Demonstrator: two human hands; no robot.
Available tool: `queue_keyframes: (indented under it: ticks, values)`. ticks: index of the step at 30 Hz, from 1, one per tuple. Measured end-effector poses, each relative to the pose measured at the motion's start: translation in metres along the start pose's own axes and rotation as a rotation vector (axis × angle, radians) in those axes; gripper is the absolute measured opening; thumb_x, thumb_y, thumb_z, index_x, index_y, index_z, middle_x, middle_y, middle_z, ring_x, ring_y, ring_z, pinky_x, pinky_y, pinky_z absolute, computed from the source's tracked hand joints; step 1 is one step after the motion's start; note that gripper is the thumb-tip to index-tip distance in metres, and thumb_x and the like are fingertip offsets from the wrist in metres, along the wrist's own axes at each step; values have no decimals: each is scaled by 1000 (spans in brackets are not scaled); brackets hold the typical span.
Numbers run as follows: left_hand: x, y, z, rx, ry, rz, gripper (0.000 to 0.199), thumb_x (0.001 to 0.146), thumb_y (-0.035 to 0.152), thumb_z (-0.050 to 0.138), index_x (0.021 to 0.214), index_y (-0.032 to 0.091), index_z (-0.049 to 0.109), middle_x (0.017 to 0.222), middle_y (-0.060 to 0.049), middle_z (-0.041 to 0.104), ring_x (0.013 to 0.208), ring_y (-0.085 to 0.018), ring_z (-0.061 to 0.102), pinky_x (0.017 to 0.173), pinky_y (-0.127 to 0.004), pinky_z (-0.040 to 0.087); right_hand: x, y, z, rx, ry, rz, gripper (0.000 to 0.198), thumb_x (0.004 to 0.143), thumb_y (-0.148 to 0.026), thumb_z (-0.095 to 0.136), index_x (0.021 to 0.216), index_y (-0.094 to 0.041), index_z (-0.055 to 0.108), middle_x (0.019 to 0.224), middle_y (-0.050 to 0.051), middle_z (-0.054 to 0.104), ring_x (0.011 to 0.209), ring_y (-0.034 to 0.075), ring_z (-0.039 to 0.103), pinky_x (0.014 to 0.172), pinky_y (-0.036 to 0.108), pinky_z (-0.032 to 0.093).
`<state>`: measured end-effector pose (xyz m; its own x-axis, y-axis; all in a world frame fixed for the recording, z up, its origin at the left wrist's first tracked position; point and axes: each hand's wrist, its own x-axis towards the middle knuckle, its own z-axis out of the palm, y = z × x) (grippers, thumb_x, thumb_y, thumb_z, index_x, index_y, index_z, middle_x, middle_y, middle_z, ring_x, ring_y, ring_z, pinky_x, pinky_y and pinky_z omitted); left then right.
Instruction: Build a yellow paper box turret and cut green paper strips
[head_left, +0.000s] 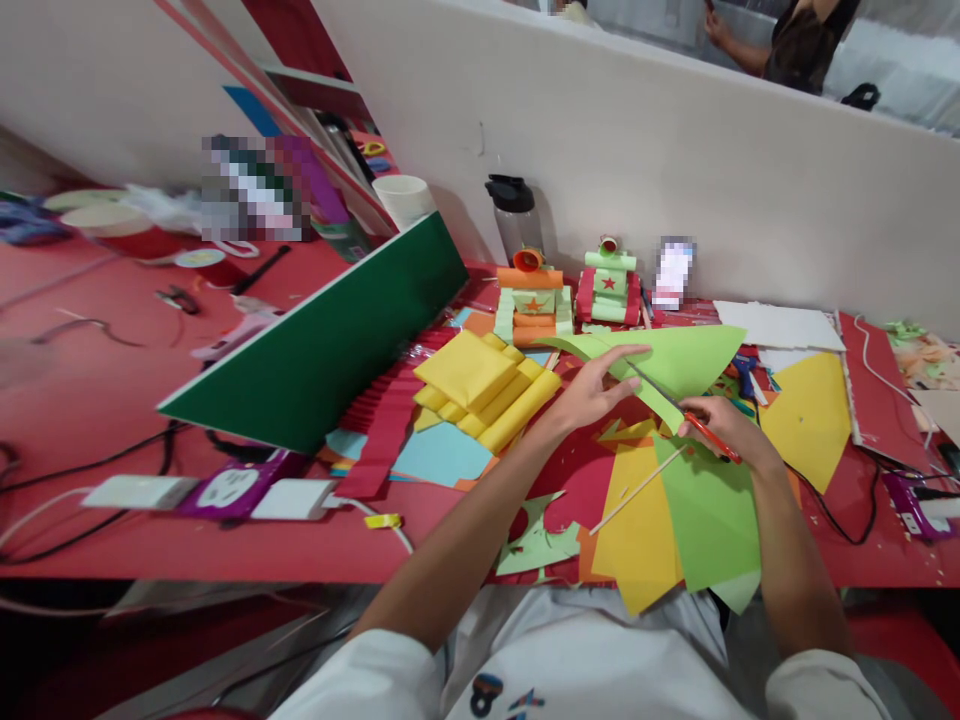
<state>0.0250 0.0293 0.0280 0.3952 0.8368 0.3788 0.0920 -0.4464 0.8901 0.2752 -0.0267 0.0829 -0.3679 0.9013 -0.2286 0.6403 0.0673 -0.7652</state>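
Note:
My right hand [726,430] is closed around the red handles of a pair of scissors [709,438]. Their blades lie across a light green sheet of paper [694,355], pointing up and to the left. My left hand [600,388] holds the left part of that sheet, its thumb and fingers on the paper near the blade tips. Below the hands, loose yellow sheets [637,540] and green sheets [709,520] overlap at the table's front edge, with a thin stick [634,492] on top. Left of my left hand sits a stack of rolled yellow paper [487,385].
Two paper models [534,310] [609,285] stand by the white partition [637,150], near a bottle [514,215] and a phone [674,272]. A dark green board [322,340] leans at left. Power strips [232,490] and cables lie on the red table [300,550]. Beyond the partition, another person's arm [739,45] shows.

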Motion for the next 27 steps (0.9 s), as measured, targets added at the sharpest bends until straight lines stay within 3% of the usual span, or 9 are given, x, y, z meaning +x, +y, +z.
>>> queue_keyframes:
  ticks: [4, 8, 12, 17, 20, 27]
  values:
    - [1, 1, -2, 23, 8, -20, 48, 101, 51, 59, 138, 22, 68, 131, -10, 74, 88, -21, 71, 80, -32, 58, 2, 4, -2, -47, 4, -30, 42, 86, -54, 67, 99, -15, 74, 81, 5, 72, 60, 16, 55, 56, 28, 39]
    - [2, 1, -2, 15, 49, -2, 47, 98, 50, 64, 134, 21, 71, 131, -10, 74, 106, -27, 72, 90, -37, 59, 4, 14, -2, -73, 8, -85, 43, 84, -54, 72, 103, -16, 75, 87, 5, 73, 73, 20, 63, 64, 29, 44]
    - [2, 1, 0, -33, 9, 30, 51, 95, 50, 69, 137, 20, 68, 139, -12, 71, 127, -30, 66, 111, -42, 51, 5, 16, 1, -54, -28, -91, 46, 85, -55, 69, 110, -16, 73, 93, 6, 75, 72, 21, 65, 66, 30, 46]
    - [1, 2, 2, -25, -29, 41, 54, 95, 50, 69, 140, 20, 66, 143, -13, 68, 132, -31, 63, 116, -44, 47, 6, 10, 6, -104, -21, -94, 49, 88, -52, 66, 118, -13, 71, 97, 8, 76, 76, 22, 64, 69, 29, 45]
    - [1, 2, 2, -19, -18, 31, 57, 95, 52, 69, 142, 21, 64, 145, -12, 67, 133, -32, 62, 117, -45, 46, 6, 6, 8, -100, 5, -94, 47, 88, -52, 64, 113, -13, 72, 92, 7, 74, 76, 21, 62, 67, 29, 43]
    - [1, 2, 3, -11, 14, 4, 60, 93, 55, 70, 143, 23, 61, 144, -10, 66, 128, -32, 64, 108, -43, 52, 3, -6, 10, 4, 16, -10, 44, 87, -58, 66, 97, -15, 72, 66, -1, 60, 54, 13, 48, 53, 27, 35]
